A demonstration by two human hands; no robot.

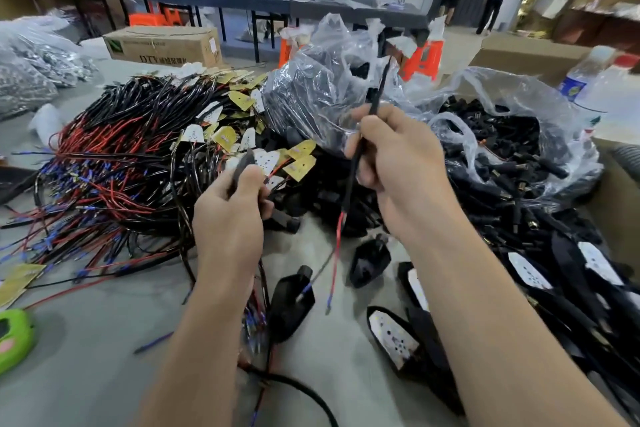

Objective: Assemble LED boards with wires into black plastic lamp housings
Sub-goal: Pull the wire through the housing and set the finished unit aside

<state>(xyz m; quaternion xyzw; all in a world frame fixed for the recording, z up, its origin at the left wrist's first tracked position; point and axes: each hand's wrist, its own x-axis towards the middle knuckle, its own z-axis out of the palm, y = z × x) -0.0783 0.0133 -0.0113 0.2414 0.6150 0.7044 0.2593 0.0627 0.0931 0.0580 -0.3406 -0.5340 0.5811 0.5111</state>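
Observation:
My left hand [230, 215] grips a black lamp housing [242, 165] with a bundle of wires hanging below it toward the table edge. My right hand [398, 152] pinches a black sleeved cable [375, 90] that rises above the fist, while its red and black leads [337, 243] dangle below. A big heap of LED boards with red and black wires [138, 156] lies on the left. Loose black housings [291, 305] lie on the table between my arms, and finished housings with white LED boards [393, 336] lie at the right.
A clear plastic bag of black parts [322, 87] stands behind my hands. Another open bag of black connectors [502, 149] sits in a cardboard box at the right. A water bottle [588, 83] stands far right, a green object [14, 340] at the left edge. People stand at distant tables.

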